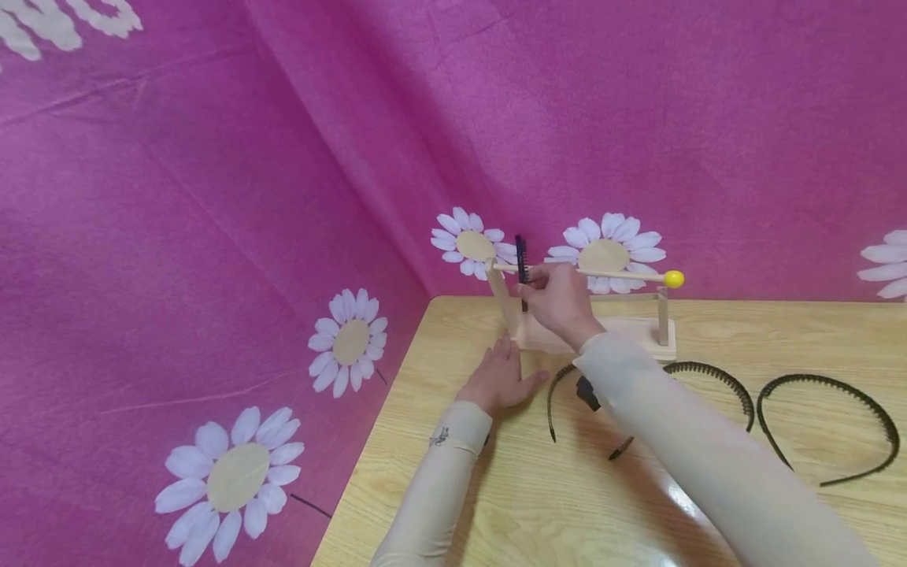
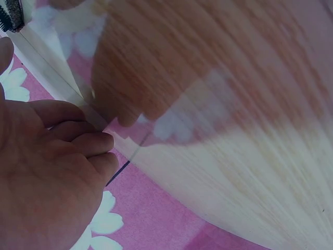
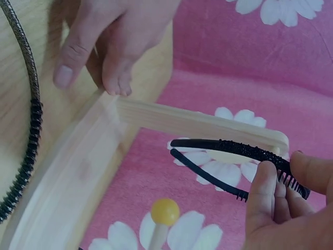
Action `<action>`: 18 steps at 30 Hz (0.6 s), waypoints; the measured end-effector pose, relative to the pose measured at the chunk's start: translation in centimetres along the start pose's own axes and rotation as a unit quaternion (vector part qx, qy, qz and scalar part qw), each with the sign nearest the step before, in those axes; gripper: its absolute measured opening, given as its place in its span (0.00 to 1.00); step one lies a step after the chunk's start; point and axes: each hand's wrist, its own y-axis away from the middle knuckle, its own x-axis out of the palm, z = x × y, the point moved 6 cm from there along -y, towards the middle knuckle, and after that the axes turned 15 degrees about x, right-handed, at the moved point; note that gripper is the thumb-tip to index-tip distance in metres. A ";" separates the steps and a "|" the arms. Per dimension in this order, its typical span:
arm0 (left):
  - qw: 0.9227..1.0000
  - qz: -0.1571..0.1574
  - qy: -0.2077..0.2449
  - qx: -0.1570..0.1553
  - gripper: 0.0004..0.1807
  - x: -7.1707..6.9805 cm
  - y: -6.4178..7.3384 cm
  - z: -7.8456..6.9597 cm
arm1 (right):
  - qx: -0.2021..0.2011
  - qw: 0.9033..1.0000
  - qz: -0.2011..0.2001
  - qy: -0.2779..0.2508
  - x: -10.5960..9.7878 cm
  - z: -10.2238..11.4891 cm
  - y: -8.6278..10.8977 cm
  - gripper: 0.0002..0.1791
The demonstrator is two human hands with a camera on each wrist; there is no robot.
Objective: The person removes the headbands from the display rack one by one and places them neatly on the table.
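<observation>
My right hand [image 1: 563, 303] pinches a black toothed headband [image 1: 521, 252] between thumb and fingers, beside the left post [image 1: 501, 295] of a wooden stand. In the head view the headband overlaps the stand's horizontal rod [image 1: 623, 275], which ends in a yellow ball [image 1: 674, 279]. The right wrist view shows the headband's sparkly outer face [image 3: 250, 151] and its narrow ends close together. My left hand [image 1: 499, 378] touches the stand's base at the foot of that post, fingers extended and thumb spread. Its palm [image 2: 47, 177] shows in the left wrist view.
Three dark headbands lie on the wooden table: one [image 1: 552, 402] partly behind the right arm, another [image 1: 740, 390] right of it, and one [image 1: 886, 425] farthest right. A pink cloth [image 1: 744, 157] with white flowers hangs behind the table and along its left edge.
</observation>
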 end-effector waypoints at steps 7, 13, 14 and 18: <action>1.000 -0.008 0.006 -0.001 0.53 -0.1 0.0 0.0 | -0.017 1.000 -0.015 -0.001 -1.1 0.9 0.3 0.11; 1.000 -0.013 0.006 0.004 0.53 -0.1 0.0 0.0 | -0.021 0.999 -0.026 0.001 -2.1 1.6 0.5 0.12; 1.000 -0.013 0.005 0.006 0.52 0.0 0.0 0.0 | -0.019 1.000 -0.024 0.000 -2.2 1.7 0.5 0.13; 1.000 -0.004 0.002 0.006 0.53 0.1 0.0 0.1 | -0.015 1.000 -0.021 -0.010 -2.9 2.2 0.7 0.13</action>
